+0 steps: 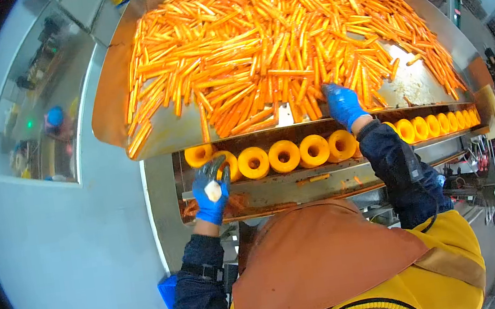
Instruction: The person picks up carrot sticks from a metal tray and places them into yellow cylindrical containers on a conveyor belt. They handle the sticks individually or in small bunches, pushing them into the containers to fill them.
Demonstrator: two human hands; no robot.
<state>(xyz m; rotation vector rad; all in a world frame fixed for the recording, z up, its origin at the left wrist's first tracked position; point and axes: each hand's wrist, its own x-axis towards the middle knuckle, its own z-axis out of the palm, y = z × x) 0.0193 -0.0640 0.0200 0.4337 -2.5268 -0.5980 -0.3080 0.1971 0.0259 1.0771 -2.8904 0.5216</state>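
My right hand (pixel 344 105), in a blue glove, reaches over the front lip of a metal tray (pixel 175 129). Its fingers are drawn together at the near edge of a heap of glossy orange sticks (pixel 282 37); anything held in them is hidden. My left hand (pixel 210 192) wears a blue glove with dark, soiled fingers and a white patch on its back. Those fingers stretch apart over a yellow ring-shaped cup (pixel 232 168) near the left end of a row. Further yellow cups (pixel 284 156) with round central holes stand side by side below the tray.
A metal ledge (pixel 266 198) with a few orange scraps runs in front of the cups. Left of the tray is a pale wall with a window (pixel 35 107). A brown apron (pixel 318 264) covers my front. Machinery stands along the right side.
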